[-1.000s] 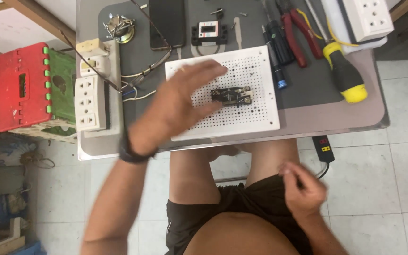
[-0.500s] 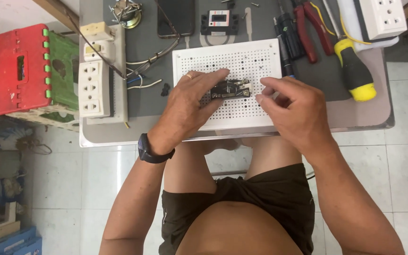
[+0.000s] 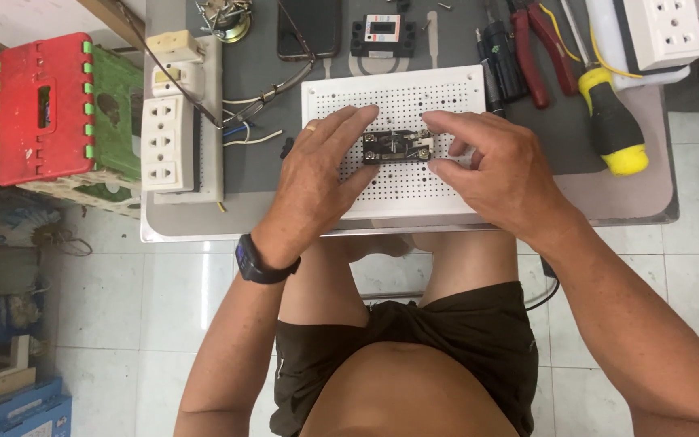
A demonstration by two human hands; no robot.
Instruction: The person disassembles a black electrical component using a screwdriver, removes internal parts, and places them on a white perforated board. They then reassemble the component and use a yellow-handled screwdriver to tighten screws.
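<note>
Far left there's a red stool w/ a green one behind it, both on pale floor tiles. Next, on the grey bench, a white socket strip w/ loose wires trailing off it.

Left hand, watch on the wrist, lies on the white perforated board, fingers spread and curled round the left end of the small black part. That part sits flat on the board, about mid-board, long axis running left-right across the bench, metal screw terminals at both ends. Can't tell which end is its front.

Right hand closes in from the other side, thumb and fingers half curled, pinching the part's right end. So both hands have hold of it, neither fully closed.

Behind the board: a phone, a small black module. Further right, red pliers, a yellow-black screwdriver, and a white socket at the bench corner.
</note>
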